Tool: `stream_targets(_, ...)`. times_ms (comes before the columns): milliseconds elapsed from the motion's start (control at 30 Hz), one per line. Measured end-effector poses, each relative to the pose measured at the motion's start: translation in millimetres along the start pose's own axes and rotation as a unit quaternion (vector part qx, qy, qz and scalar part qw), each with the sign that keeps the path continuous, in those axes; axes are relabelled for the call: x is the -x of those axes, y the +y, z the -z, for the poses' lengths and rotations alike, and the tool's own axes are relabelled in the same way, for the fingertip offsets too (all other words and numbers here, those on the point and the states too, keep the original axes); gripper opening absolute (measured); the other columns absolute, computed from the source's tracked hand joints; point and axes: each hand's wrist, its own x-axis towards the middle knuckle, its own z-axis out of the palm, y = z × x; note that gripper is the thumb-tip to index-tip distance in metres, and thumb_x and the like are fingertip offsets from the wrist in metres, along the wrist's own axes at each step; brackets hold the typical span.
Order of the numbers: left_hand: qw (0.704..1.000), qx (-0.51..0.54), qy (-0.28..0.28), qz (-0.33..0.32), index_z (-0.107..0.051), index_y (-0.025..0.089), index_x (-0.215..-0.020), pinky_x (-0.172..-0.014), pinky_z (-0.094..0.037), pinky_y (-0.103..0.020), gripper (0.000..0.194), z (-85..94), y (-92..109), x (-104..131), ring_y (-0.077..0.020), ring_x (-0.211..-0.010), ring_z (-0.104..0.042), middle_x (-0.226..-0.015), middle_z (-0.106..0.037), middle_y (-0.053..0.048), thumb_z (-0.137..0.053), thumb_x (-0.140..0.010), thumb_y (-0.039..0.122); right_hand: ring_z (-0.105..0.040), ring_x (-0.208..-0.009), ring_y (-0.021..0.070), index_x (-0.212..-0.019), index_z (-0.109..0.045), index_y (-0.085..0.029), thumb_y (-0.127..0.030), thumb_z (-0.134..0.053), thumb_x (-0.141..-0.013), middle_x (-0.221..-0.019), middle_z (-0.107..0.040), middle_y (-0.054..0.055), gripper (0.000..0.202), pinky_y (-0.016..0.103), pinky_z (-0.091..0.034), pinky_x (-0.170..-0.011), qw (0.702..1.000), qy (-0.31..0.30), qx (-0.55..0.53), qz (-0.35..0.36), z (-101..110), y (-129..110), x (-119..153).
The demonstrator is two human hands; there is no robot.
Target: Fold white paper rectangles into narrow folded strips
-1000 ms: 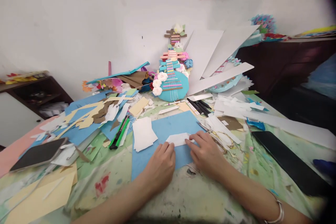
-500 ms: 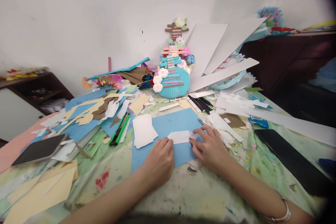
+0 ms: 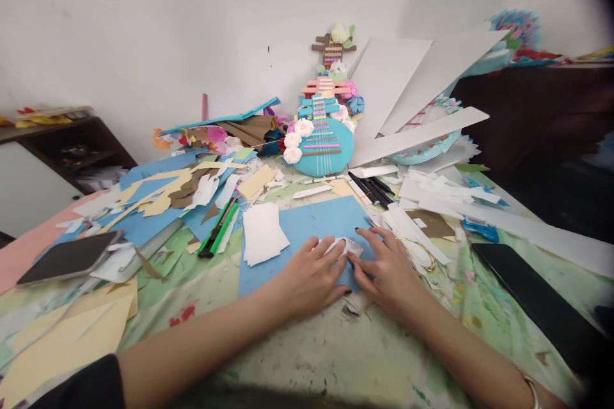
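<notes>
A folded piece of white paper (image 3: 354, 248) lies on a blue sheet (image 3: 314, 217). My left hand (image 3: 314, 275) rests flat across the left part of it, fingers spread, covering most of the paper. At its right end is my right hand (image 3: 391, 268), thumb and a bent finger pinching the edge while the index finger stretches out over the sheet. Left of my hands, a stack of white paper pieces (image 3: 263, 233) sits on the same blue sheet. A green craft knife (image 3: 218, 228) lies farther left.
Paper scraps (image 3: 180, 188) litter the left side, near a phone (image 3: 70, 259). Black pens (image 3: 371, 188) and a blue paper lute with flowers (image 3: 330, 150) are behind the sheet. On the right lie gold rings (image 3: 429, 259), white strips (image 3: 537, 223) and a long black object (image 3: 522, 291).
My left hand has gone from closed at the paper's left end to spread flat over it, shifting right. My right hand stays at the right end. The view has shifted slightly.
</notes>
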Motion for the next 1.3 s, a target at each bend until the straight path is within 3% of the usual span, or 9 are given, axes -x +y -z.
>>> stream_targets(233,0.999,0.003,0.01,0.039,-0.06,0.005,-0.107,-0.094,-0.036,-0.044,0.041,-3.9,-5,20,-0.031,-0.117,-0.042,-0.126,-0.053,-0.014,-0.042,-0.091,0.039,-0.039,-0.114,0.0331,-0.085,-0.075,-0.027,-0.026,-0.056,-0.083,-0.118,-0.057,0.011,0.02,0.052,-0.039,-0.087,1.0,0.0,-0.002,0.0,-4,2,1)
stream_targets(500,0.996,0.059,0.017,0.07,-0.065,0.013,-0.103,-0.091,-0.041,-0.048,0.029,7.2,-26,46,-0.0321,-0.118,-0.043,-0.12,-0.058,-0.014,-0.047,-0.09,0.032,-0.04,-0.113,0.0332,-0.079,-0.076,-0.027,-0.026,-0.055,-0.084,-0.116,-0.059,0.01,0.021,0.052,-0.04,-0.085,1.0,-0.007,0.001,0.001,-3,1,0)
stream_targets(633,0.982,0.165,0.039,0.081,-0.07,0.019,-0.083,-0.091,-0.042,-0.043,0.023,2.8,-44,40,-0.025,-0.11,-0.05,-0.111,-0.062,-0.009,-0.048,-0.089,0.025,-0.042,-0.11,0.0306,-0.082,-0.075,-0.025,-0.023,-0.054,-0.084,-0.113,-0.06,0.01,0.021,0.05,-0.042,-0.084,1.0,0.011,-0.015,0.024,0,2,-2)
stream_targets(767,0.942,0.293,0.059,0.153,-0.067,0.016,-0.083,-0.085,-0.046,-0.035,0.019,-9.7,-67,16,-0.0186,-0.094,-0.059,-0.101,-0.065,-0.009,-0.049,-0.086,0.019,-0.046,-0.104,0.0268,-0.087,-0.074,-0.026,-0.022,-0.053,-0.085,-0.11,-0.061,0.009,0.021,0.047,-0.044,-0.084,0.995,0.047,-0.065,0.061,4,8,-6)
stream_targets(967,0.938,0.34,-0.003,0.067,-0.063,0.014,-0.097,-0.074,-0.046,-0.021,0.021,-14.2,-87,-52,-0.0132,-0.088,-0.059,-0.096,-0.066,-0.006,-0.05,-0.082,0.007,-0.053,-0.086,0.0203,-0.085,-0.071,-0.021,-0.015,-0.054,-0.083,-0.093,-0.065,0.009,0.018,0.037,-0.049,-0.073,0.983,0.151,-0.099,0.012,11,17,-11)
stream_targets(1133,0.934,0.345,-0.089,-0.014,-0.066,0.016,-0.088,-0.076,-0.042,-0.022,0.01,-17.6,-75,-99,-0.013,-0.083,-0.057,-0.09,-0.065,-0.004,-0.058,-0.082,0.018,-0.052,-0.078,0.0185,-0.081,-0.069,-0.02,-0.015,-0.053,-0.082,-0.091,-0.065,0.008,0.018,0.036,-0.048,-0.07,0.976,0.198,-0.089,-0.029,16,21,-11)
stream_targets(1233,0.932,0.333,-0.139,-0.035,-0.063,0.014,-0.078,-0.067,-0.041,-0.023,0.015,-24.5,-62,-112,-0.0143,-0.074,-0.055,-0.078,-0.063,-0.002,-0.064,-0.077,0.029,-0.051,-0.078,0.0181,-0.08,-0.068,-0.019,-0.013,-0.053,-0.082,-0.091,-0.065,0.008,0.017,0.035,-0.047,-0.07,0.973,0.21,-0.093,-0.029,20,21,-10)
stream_targets(1300,0.927,0.331,-0.172,-0.046,-0.061,0.014,-0.072,-0.062,-0.038,-0.022,0.016,-27.7,-55,-115,-0.0135,-0.068,-0.053,-0.07,-0.06,0.0,-0.069,-0.071,0.028,-0.05,-0.078,0.0181,-0.079,-0.067,-0.018,-0.012,-0.053,-0.082,-0.091,-0.064,0.009,0.016,0.035,-0.046,-0.07,0.972,0.214,-0.098,-0.022,23,20,-10)
